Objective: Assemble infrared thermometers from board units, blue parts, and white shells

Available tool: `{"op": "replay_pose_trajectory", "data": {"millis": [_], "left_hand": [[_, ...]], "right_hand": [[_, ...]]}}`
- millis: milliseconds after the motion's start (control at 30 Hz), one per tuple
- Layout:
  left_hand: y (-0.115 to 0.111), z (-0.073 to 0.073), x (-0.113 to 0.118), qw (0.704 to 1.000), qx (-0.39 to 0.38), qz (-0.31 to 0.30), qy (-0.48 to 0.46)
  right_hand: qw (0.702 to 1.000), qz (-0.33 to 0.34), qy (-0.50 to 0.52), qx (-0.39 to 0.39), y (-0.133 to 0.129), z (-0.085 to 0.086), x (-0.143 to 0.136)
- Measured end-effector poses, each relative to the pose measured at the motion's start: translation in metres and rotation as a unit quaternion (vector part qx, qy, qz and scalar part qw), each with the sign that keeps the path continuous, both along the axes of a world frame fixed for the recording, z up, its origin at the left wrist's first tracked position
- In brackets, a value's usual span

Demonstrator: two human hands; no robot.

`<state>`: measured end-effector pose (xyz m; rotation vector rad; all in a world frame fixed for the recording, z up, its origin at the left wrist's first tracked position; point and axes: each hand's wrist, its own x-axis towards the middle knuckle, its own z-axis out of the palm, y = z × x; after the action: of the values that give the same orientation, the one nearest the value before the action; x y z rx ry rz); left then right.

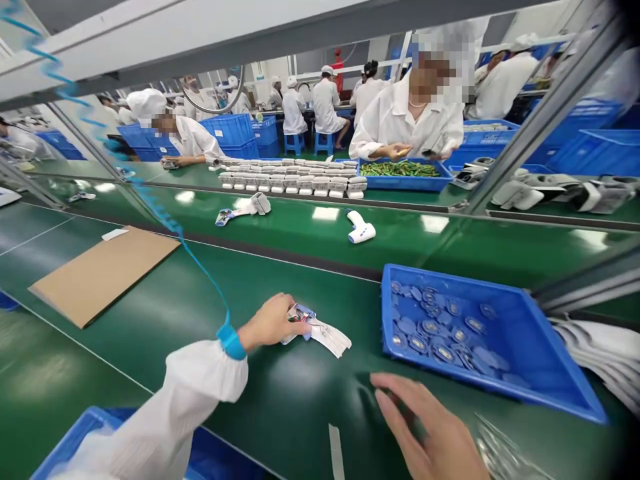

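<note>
My left hand (274, 320), with a blue wrist strap (231, 342) at the cuff, is closed around the wide end of an opened white gun-shaped housing (330, 337). Wires and a blue part show inside it; the handle end points right over the green bench. My right hand (425, 427) hovers at the lower right, slightly blurred, thumb and fingers apart with nothing between them. Beyond it stands a blue bin (543, 393) of small blue oval parts (445, 330). A pale strip (336, 452) lies on the bench left of my right hand.
Brown cardboard (105, 273) lies at left, below a coiled blue cord (200, 263). Across the green belt (300, 223) are a white gun-shaped device (360, 228) and an opened one (245, 208). A co-worker (410, 120) handles parts opposite. White shells (605, 353) are stacked at right.
</note>
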<state>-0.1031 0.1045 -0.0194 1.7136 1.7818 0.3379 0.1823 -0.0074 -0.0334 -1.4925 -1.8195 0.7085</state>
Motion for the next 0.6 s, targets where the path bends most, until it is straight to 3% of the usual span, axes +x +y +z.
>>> {"op": "replay_pose_trajectory", "data": {"millis": [133, 233, 300, 400, 467, 600], "left_hand": [[-0.062, -0.010, 0.040, 0.991, 0.038, -0.005, -0.130], [-0.093, -0.001, 0.066, 0.969, 0.042, -0.033, -0.240], [-0.110, 0.008, 0.081, 0.968, 0.049, -0.056, -0.239], [-0.128, 0.014, 0.098, 0.972, 0.064, -0.091, -0.209], [-0.132, 0.010, 0.107, 0.974, 0.069, -0.098, -0.192], [-0.130, -0.010, 0.116, 0.974, 0.037, -0.008, -0.223]], "right_hand": [[1.000, 0.009, 0.029, 0.003, 0.010, 0.023, -0.014], [0.999, 0.031, 0.032, 0.024, 0.010, 0.033, -0.020], [0.998, 0.051, 0.014, 0.029, 0.006, 0.038, -0.020], [0.996, 0.061, -0.042, 0.046, -0.008, 0.044, -0.014], [0.992, 0.047, -0.083, 0.082, -0.019, 0.047, -0.006], [0.976, -0.049, -0.131, 0.165, -0.035, 0.053, 0.023]]}}
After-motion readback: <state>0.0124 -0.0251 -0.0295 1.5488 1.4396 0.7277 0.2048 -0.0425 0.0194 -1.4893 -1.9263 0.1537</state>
